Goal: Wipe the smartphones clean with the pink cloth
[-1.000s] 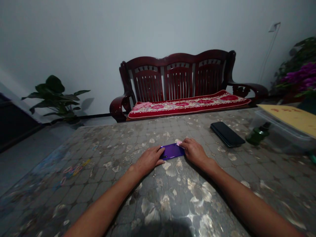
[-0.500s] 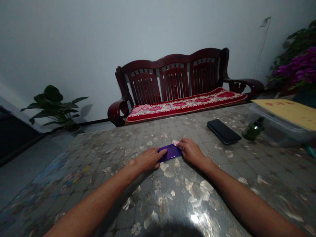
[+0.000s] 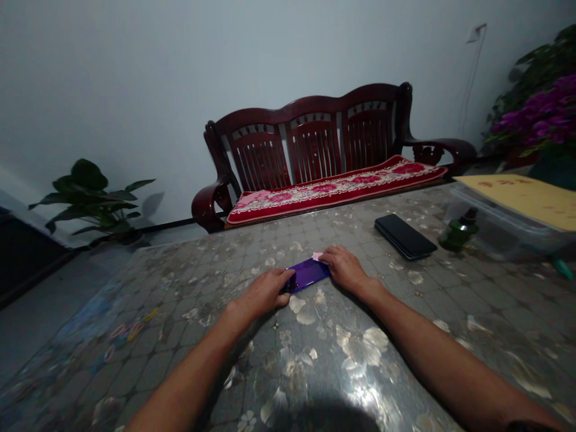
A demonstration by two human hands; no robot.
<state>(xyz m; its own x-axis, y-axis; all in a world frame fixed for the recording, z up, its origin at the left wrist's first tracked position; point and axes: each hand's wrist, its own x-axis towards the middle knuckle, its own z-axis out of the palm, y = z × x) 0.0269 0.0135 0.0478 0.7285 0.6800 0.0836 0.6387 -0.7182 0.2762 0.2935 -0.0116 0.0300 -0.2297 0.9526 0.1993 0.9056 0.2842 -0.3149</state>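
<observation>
A shiny purple phone point(image 3: 309, 273) lies on the patterned tabletop between my hands, its camera end to the left. My left hand point(image 3: 269, 288) grips that left end, thumb on top. At the phone's far right corner my right hand point(image 3: 344, 268) is closed on a small pale pink cloth or tissue point(image 3: 317, 257), most of it hidden under the fingers. The right hand's fingers rest at the phone's right end. A black wallet-like case point(image 3: 405, 236) lies to the right of my right hand.
On the right stand a green bottle point(image 3: 459, 231) and a clear plastic box point(image 3: 508, 240) topped by a yellow sheet point(image 3: 522, 198). Several coloured bands point(image 3: 134, 329) lie at the left. Beyond the table point(image 3: 202, 360) is a dark wooden bench point(image 3: 315, 138) with a red cover.
The camera view has shifted slightly. My left thumb has drawn back toward the phone's left end. The right hand stays at the far right corner with the pink piece.
</observation>
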